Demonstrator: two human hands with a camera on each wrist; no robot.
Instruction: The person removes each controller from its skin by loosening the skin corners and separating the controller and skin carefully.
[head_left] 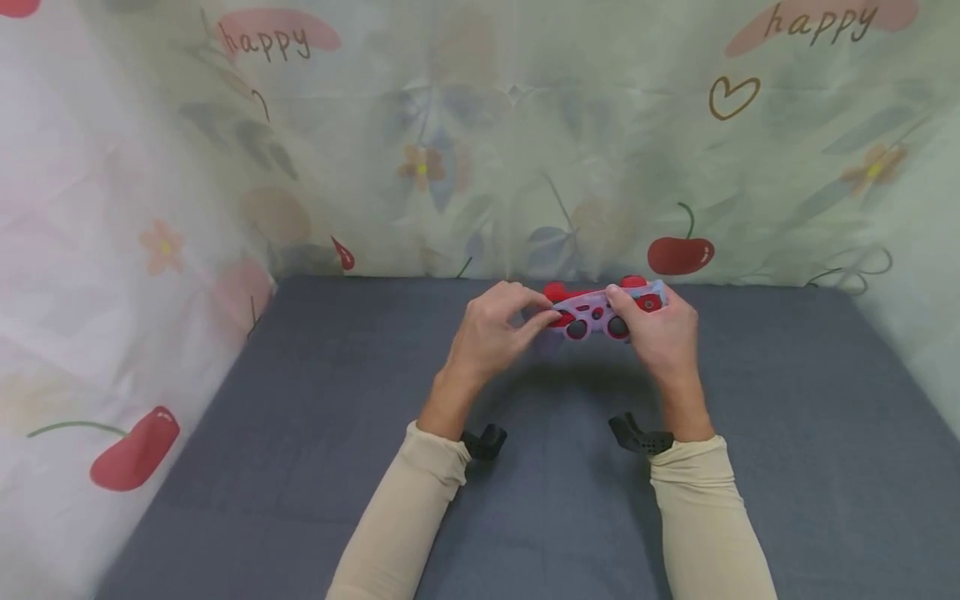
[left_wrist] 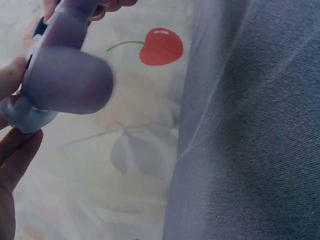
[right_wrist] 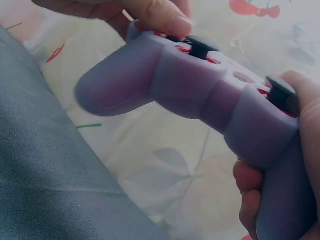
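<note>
Above the far part of the table, both hands hold a red game controller [head_left: 558,291] in a translucent purple silicone cover [head_left: 602,302]. Red shows along the controller's far edge, outside the cover. My left hand [head_left: 491,331] pinches the cover's edge at the controller's left end with thumb and fingertips. Around the right handle curls my right hand [head_left: 666,337], its thumb on the front face. In the right wrist view the cover [right_wrist: 130,75] wraps the handles, and two black thumbsticks [right_wrist: 201,47] stick out through its holes. The left wrist view shows one covered handle [left_wrist: 70,82] close up.
A dark grey cloth covers the table [head_left: 300,467]. Behind it and at both sides hangs a pale curtain [head_left: 510,167] printed with cherries and flowers. Black camera mounts [head_left: 486,442] sit on both wrists, below the beige sleeves' cuffs.
</note>
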